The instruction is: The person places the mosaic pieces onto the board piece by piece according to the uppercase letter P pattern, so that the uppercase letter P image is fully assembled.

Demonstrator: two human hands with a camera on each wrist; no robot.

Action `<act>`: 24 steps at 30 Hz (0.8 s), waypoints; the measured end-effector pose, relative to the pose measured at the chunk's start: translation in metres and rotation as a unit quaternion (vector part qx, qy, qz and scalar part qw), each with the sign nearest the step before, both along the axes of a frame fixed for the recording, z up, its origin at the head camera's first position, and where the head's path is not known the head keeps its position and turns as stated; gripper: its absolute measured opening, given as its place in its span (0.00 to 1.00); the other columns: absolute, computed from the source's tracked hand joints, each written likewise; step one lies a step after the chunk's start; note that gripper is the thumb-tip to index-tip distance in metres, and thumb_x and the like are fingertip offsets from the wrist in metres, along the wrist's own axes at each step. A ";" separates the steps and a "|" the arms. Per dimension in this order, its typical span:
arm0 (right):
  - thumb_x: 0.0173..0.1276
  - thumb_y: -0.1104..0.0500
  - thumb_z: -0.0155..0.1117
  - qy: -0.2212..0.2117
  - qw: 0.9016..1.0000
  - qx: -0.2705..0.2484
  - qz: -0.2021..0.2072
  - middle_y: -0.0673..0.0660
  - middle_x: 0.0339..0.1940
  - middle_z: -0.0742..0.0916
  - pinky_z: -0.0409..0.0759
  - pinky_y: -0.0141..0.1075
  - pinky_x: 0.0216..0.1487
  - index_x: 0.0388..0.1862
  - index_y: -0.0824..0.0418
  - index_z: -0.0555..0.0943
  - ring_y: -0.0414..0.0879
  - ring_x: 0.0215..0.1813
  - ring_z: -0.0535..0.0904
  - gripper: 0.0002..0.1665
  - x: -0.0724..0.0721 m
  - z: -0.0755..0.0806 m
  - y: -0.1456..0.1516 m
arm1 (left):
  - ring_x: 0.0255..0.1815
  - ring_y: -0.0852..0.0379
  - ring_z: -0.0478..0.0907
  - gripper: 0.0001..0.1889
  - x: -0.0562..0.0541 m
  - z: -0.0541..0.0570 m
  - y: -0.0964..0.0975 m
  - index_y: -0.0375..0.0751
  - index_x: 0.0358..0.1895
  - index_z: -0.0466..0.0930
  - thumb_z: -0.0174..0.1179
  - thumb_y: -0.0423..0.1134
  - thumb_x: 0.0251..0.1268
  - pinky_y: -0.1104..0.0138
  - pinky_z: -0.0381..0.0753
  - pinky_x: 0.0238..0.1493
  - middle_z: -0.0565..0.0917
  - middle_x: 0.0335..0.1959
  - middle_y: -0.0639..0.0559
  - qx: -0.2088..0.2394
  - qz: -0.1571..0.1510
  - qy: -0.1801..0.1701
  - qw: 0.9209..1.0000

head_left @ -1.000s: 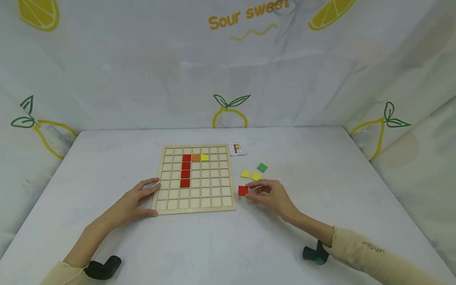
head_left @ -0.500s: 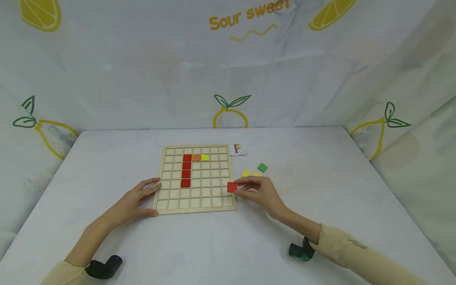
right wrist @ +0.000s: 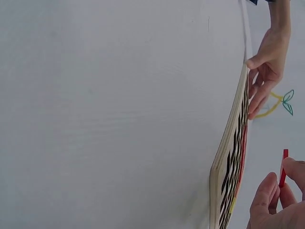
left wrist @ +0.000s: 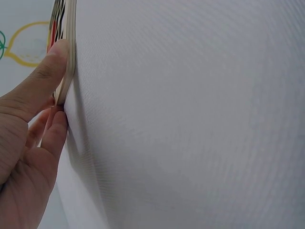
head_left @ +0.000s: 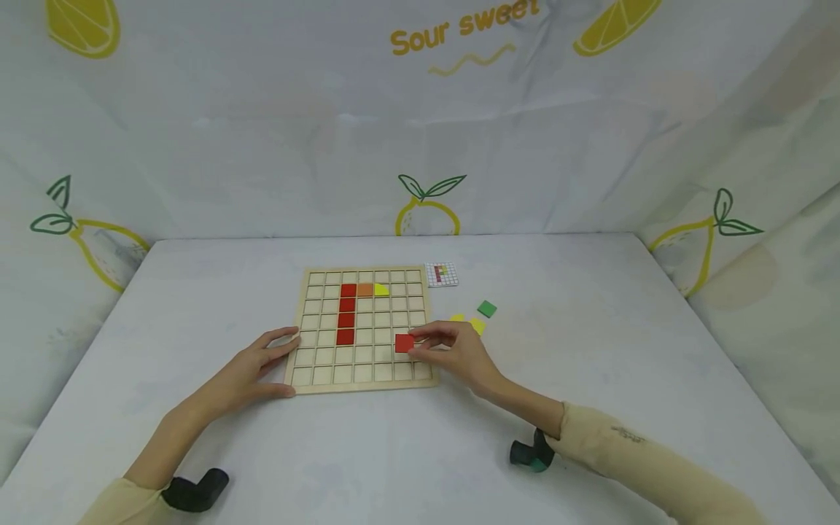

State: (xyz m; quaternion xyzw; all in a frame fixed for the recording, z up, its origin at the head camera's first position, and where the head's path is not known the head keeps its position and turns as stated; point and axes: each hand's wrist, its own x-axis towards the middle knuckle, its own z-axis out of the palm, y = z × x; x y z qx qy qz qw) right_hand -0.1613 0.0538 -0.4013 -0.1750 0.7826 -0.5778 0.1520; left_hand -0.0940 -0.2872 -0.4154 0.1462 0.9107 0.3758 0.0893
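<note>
Over the right part of the wooden grid board (head_left: 344, 375) is a red square tile (head_left: 404, 343), pinched between the thumb and fingers of my right hand (head_left: 461, 355). The right wrist view shows the tile (right wrist: 284, 167) edge-on, raised above the board. My left hand (head_left: 252, 373) touches the board's left side, fingertips at the edge and thumb at the near corner. On the board, red squares (head_left: 346, 320) form a column. To the right of the top one sit an orange square (head_left: 364, 290) and a yellow piece (head_left: 381, 290) with one rounded corner.
A small pattern card (head_left: 442, 274) lies beside the board's far right corner. Yellow pieces (head_left: 477, 326), partly behind my right hand, and a green square (head_left: 487, 309) lie on the white table (head_left: 590, 313). Lemon-print cloth hangs behind and at both sides.
My right hand has carried the red tile leftward from the table beside the board to over its right-hand cells. The left hand has stayed at the board's edge.
</note>
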 end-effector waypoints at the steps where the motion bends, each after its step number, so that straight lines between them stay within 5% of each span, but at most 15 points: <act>1: 0.56 0.62 0.74 0.000 1.000 -0.001 0.002 0.54 0.38 0.87 0.76 0.23 0.32 0.47 0.62 0.85 0.45 0.36 0.82 0.18 0.000 0.000 -0.002 | 0.69 0.33 0.60 0.42 0.000 0.000 0.000 0.20 0.66 0.62 0.73 0.32 0.47 0.56 0.71 0.61 0.58 0.70 0.34 0.000 0.001 0.000 1.000; 24: 0.57 0.63 0.73 0.046 0.998 0.011 0.049 0.58 0.38 0.88 0.80 0.24 0.33 0.44 0.65 0.86 0.45 0.34 0.82 0.15 -0.004 -0.007 -0.047 | 0.69 0.33 0.59 0.43 0.000 -0.001 0.000 0.21 0.67 0.61 0.73 0.31 0.47 0.56 0.72 0.61 0.57 0.70 0.34 -0.008 0.000 0.001 1.000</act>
